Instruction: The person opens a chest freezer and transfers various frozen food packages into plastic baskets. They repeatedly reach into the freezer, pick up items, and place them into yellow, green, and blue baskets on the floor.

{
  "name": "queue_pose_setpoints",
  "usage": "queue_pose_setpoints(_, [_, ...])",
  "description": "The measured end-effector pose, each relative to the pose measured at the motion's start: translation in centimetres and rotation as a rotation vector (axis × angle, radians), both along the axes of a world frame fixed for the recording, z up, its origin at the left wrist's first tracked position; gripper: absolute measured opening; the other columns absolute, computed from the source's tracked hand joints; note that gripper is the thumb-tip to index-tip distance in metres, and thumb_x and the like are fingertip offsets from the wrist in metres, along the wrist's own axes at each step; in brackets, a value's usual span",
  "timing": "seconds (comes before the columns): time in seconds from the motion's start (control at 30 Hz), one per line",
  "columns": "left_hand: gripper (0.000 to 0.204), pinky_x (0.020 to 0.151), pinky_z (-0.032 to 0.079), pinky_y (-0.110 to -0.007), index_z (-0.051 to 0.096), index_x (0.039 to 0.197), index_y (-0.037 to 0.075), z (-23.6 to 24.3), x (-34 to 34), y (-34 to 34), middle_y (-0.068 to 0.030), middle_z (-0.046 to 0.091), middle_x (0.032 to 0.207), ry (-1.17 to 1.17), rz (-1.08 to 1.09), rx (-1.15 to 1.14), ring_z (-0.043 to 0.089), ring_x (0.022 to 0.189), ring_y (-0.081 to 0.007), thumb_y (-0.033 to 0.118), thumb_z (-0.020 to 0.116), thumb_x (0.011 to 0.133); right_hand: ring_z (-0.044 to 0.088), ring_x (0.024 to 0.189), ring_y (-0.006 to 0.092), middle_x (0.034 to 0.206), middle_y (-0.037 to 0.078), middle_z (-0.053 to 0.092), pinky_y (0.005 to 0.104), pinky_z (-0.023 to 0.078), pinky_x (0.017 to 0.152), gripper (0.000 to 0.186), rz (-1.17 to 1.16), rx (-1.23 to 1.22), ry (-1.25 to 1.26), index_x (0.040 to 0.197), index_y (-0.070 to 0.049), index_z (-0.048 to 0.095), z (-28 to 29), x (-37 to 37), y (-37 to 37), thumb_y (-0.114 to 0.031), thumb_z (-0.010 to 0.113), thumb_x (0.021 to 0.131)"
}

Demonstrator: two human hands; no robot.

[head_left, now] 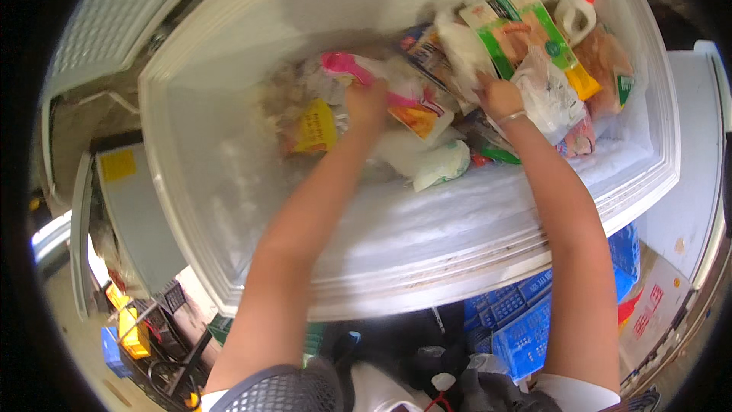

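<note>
Both my arms reach down into an open chest freezer (427, 240) holding a heap of packaged food. My left hand (367, 105) is smeared by motion and lies over a pink-and-white food bag (347, 67); its fingers are hard to make out. Beside it are a yellow packet (316, 127) and a whitish plastic bag (438, 162). My right hand (501, 98) has its fingers bent down between the packages, against a frosty white bag (461, 46). What they hold, if anything, is hidden. A crumpled clear bag (545, 95) lies next to that wrist, below a green-edged meat pack (526, 27).
A white jug with a red cap (577, 15) stands at the freezer's far right. Thick frost lines the near inner wall. Blue plastic crates (526, 328) sit below the freezer's front rim, a printed carton (652, 313) to their right. A yellow container (134, 333) stands lower left.
</note>
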State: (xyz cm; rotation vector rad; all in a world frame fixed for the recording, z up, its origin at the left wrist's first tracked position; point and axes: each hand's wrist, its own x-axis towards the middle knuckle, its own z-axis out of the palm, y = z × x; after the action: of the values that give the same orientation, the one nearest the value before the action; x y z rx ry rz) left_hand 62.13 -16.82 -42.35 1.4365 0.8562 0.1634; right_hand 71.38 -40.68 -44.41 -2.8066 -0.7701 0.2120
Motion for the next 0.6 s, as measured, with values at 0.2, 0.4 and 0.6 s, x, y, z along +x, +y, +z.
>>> queue_pose_setpoints(0.2, [0.025, 0.059, 0.043, -0.026, 0.059, 0.089, 0.000, 23.1, -21.2, 9.7, -0.0016, 0.058, 0.077, 0.017, -0.455, 0.040, 0.051, 0.068, -0.0079, 0.015, 0.066, 0.069, 0.054, 0.044, 0.0164, 0.058, 0.007, 0.058, 0.0277, 0.042, 0.045, 0.031, -0.467, 0.530, 0.302, 0.076, -0.001, 0.065, 11.3, -6.9, 1.0, -0.031, 0.062, 0.079])
queue_pose_setpoints(0.4, [0.029, 0.068, 0.045, -0.025, 0.060, 0.097, -0.002, 34.4, -51.5, 14.2, -0.0035, 0.062, 0.084, -0.016, 0.046, 0.072, 0.054, 0.074, -0.0097, 0.011, 0.065, 0.071, 0.055, 0.060, 0.0118, 0.076, 0.009, 0.062, 0.0232, 0.045, 0.053, 0.026, -0.327, 0.972, 0.490, 0.089, 0.004, 0.063, 25.3, -23.7, 7.0, -0.019, 0.050, 0.089])
queue_pose_setpoints(0.6, [0.032, 0.071, 0.050, -0.030, 0.053, 0.101, -0.007, 30.2, -81.9, 12.7, -0.0138, 0.061, 0.091, -0.073, 0.883, 0.033, 0.061, 0.077, -0.0205, -0.004, 0.050, 0.069, 0.048, 0.058, 0.0067, 0.067, 0.003, 0.057, 0.0183, 0.038, 0.053, 0.013, 0.442, 0.939, 0.312, 0.080, 0.007, 0.061, 31.7, -43.9, 19.6, -0.004, 0.055, 0.084])
